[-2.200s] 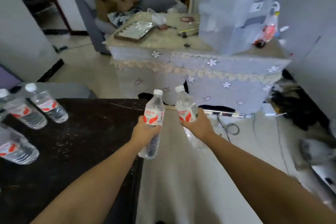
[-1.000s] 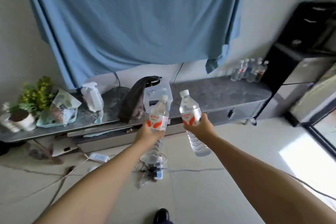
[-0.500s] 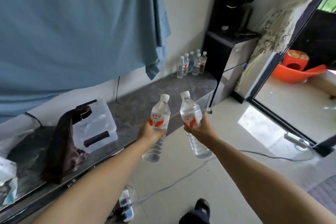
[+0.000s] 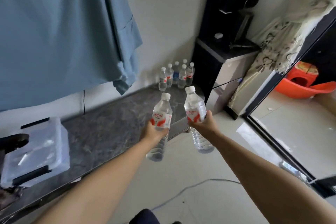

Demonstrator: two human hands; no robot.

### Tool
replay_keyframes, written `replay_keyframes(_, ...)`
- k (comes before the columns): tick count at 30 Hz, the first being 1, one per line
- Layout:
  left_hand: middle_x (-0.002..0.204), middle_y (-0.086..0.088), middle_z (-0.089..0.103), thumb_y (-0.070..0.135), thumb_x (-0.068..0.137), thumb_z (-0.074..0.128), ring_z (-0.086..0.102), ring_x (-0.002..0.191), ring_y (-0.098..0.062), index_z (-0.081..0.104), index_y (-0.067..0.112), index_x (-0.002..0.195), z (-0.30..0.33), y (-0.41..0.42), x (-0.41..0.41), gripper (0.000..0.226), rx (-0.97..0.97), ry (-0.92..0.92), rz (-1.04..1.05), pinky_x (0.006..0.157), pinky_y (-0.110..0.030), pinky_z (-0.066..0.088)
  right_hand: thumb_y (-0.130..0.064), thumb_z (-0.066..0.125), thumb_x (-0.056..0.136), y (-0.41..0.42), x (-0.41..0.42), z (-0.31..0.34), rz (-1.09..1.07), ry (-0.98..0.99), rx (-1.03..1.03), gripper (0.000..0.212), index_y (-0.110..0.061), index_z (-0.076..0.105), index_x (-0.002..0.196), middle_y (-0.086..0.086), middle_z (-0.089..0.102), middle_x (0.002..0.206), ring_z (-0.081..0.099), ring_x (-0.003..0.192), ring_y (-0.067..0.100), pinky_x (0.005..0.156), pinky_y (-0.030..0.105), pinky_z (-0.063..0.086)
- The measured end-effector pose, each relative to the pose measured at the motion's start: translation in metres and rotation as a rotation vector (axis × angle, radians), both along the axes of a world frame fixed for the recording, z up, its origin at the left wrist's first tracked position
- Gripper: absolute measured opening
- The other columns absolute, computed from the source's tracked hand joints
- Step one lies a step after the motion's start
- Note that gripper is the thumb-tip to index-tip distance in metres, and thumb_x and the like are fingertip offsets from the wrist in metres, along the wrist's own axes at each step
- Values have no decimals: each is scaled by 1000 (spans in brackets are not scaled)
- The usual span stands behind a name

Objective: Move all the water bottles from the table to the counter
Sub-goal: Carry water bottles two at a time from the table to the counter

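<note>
My left hand [image 4: 154, 132] grips a clear water bottle with a red and white label [image 4: 161, 112], held upright over the front edge of the grey marble counter [image 4: 109, 129]. My right hand [image 4: 204, 123] grips a second water bottle [image 4: 195, 109] of the same kind, tilted slightly left, over the floor just off the counter's right end. Several more water bottles [image 4: 177, 75] stand in a cluster at the counter's far right corner against the wall, beyond both hands.
A clear plastic storage box [image 4: 36, 151] sits on the counter at left. A black water dispenser cabinet [image 4: 225, 45] stands right of the counter. A blue cloth [image 4: 60, 29] hangs on the wall. A cable [image 4: 190, 187] lies on the floor. An orange basin [image 4: 305, 85] is beyond the doorway.
The view has swung from the dark table across the room to the counter. Both hands kept their bottles. The bottle cluster and counter end are now closer.
</note>
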State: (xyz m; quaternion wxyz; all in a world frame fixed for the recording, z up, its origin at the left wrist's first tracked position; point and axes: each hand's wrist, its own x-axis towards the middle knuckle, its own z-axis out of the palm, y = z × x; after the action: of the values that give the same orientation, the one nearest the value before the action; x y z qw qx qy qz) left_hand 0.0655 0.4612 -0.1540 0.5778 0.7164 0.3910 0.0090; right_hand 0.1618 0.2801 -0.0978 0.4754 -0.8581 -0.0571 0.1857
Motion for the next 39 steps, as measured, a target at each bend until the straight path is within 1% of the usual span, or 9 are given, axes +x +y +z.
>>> replay_keyframes(4,99,-1,69,45,43,75,68,92,-24,53,25,104,10,1,56,68,-11,21,-15,90,-44,56,-26,83,71,2,61,-10,-20,55,38,54,-15,45,108,-6,57,87,61,83,16,74,34,51)
replay_keyframes(8,107,-2,67,32,64,82,66,98,-26,50,23,109,-3,22,117,56,12,41,-29,93,-42,53,-25,83,71,22,122,-28,3,86,-5,54,-16,45,108,1,62,95,63,89,21,81,40,55)
replay_keyframes(13,111,-1,68,50,46,77,65,102,-25,53,23,118,-39,73,220,81,-33,44,-44,97,-47,52,-28,82,73,68,220,-50,16,96,-62,55,-14,45,113,4,63,102,62,92,23,77,34,49)
replay_keyframes(17,111,0,67,33,65,84,64,103,-23,53,26,117,-53,106,283,60,-94,94,19,98,-46,51,-27,82,72,109,290,-63,-9,171,-85,63,-14,44,120,5,63,108,62,99,26,90,42,51)
replay_keyframes(21,115,0,65,24,72,82,61,103,-22,52,22,125,-76,128,333,61,-154,122,68,94,-37,47,-26,83,71,143,339,-85,-37,229,-75,69,-14,43,126,4,60,111,61,106,28,97,48,49)
replay_keyframes(25,114,-1,62,13,79,78,56,104,-21,49,20,123,-112,136,368,53,-214,156,125,91,-34,43,-30,83,73,169,375,-114,-23,252,-104,67,-18,43,126,-4,58,107,57,99,19,87,35,46)
replay_keyframes(28,110,2,63,10,76,79,60,108,-23,48,29,113,-149,138,396,52,-182,150,192,94,-36,45,-27,82,74,186,401,-152,3,267,-120,64,-19,44,125,-6,57,103,57,95,17,79,29,40)
replay_keyframes(33,103,1,68,5,74,80,65,102,-24,56,21,110,-203,145,445,45,-139,68,318,91,-37,51,-27,81,74,223,441,-226,38,340,-109,60,-23,45,123,-6,60,103,61,100,20,81,31,45)
replay_keyframes(39,114,-3,69,16,69,84,66,105,-16,56,11,122,-261,160,472,60,47,-92,370,92,-34,54,-34,80,76,256,463,-287,13,298,-26,60,-36,43,123,-10,60,118,57,106,13,89,31,46)
